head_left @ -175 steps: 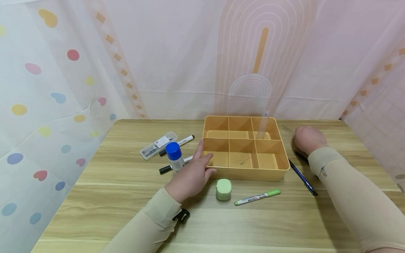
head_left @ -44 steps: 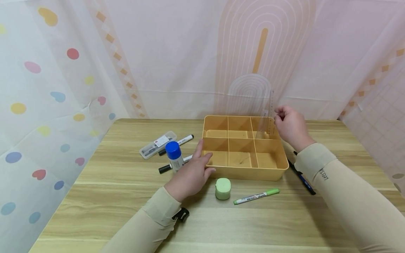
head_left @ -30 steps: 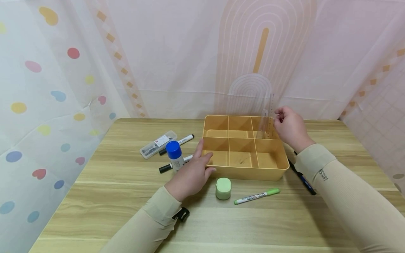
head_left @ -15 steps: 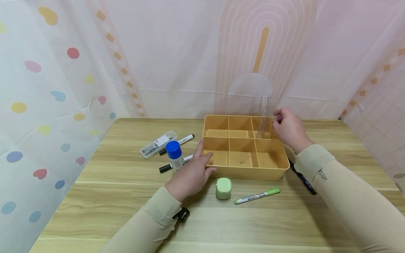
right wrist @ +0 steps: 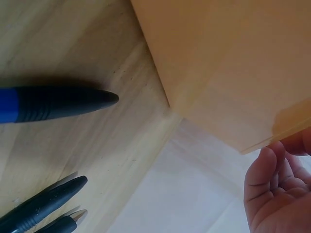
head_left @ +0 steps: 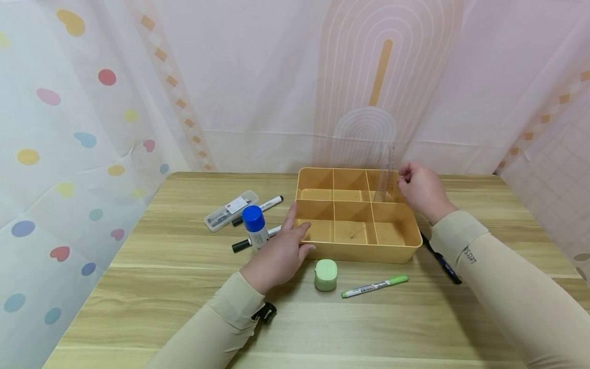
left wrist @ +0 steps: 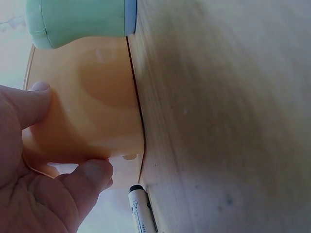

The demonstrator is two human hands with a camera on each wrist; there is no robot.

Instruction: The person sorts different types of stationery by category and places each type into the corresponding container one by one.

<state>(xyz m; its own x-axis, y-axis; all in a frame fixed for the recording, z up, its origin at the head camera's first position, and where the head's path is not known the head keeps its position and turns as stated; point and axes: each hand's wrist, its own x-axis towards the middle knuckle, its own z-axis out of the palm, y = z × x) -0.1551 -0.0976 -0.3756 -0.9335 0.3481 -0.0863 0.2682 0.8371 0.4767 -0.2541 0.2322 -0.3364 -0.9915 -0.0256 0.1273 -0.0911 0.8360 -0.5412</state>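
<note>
An orange six-compartment organizer box (head_left: 359, 253) stands at the table's middle. My left hand (head_left: 276, 256) grips its near left corner, thumb on the front wall and a finger over the rim. At the back right corner my right hand (head_left: 424, 189) pinches a clear ruler (head_left: 392, 166) with small markings; its lower part is in the back right compartment. A second clear ruler (head_left: 381, 187) leans in the same compartment. In the right wrist view the fingers are curled right at the rim.
A blue-capped glue stick (head_left: 254, 225), black-capped markers (head_left: 272, 204) and a clear case (head_left: 230, 211) lie left. A pale green rounded block (head_left: 325, 275) and a green highlighter (head_left: 375, 286) are in front. Pens (right wrist: 63, 103) lie right, partly under the sleeve. A patterned curtain (head_left: 258, 77) hangs behind.
My right hand has come from the table's right side to the box's back right corner, bringing a clear ruler. That ruler has sunk lower into the compartment. My left hand stays put.
</note>
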